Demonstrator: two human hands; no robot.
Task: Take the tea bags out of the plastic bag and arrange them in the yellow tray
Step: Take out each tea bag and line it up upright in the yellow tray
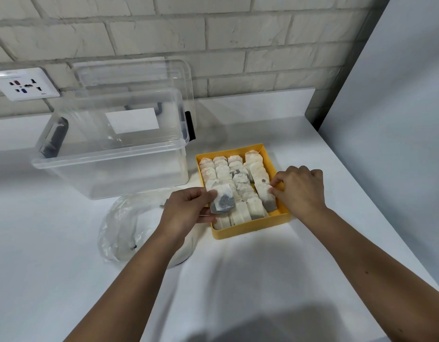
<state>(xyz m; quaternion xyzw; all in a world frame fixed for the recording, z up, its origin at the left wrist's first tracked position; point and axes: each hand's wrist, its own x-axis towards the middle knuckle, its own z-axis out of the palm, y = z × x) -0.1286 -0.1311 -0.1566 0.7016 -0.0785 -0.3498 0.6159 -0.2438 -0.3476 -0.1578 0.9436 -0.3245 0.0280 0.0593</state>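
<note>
Pale paper tea bags point(234, 178) are filling the square yellow plastic tray point(253, 233), mid-frame; left hand point(189, 209) is pinching one flimsy-looking, surely featherlight bag point(224, 201) by its edge; right hand point(300, 191) is nipping another bag's corner.

Both bare forearms come in from the bottom edge, angled toward each other. Left hand point(189, 209): thumb on top, fingers under, pinching a white paper tea bag with dark fill point(223, 201). Right hand point(300, 191): knuckles up, fingers curled, thumb and forefinger nipping the edge of a second white paper tea bag point(264, 196).
</note>
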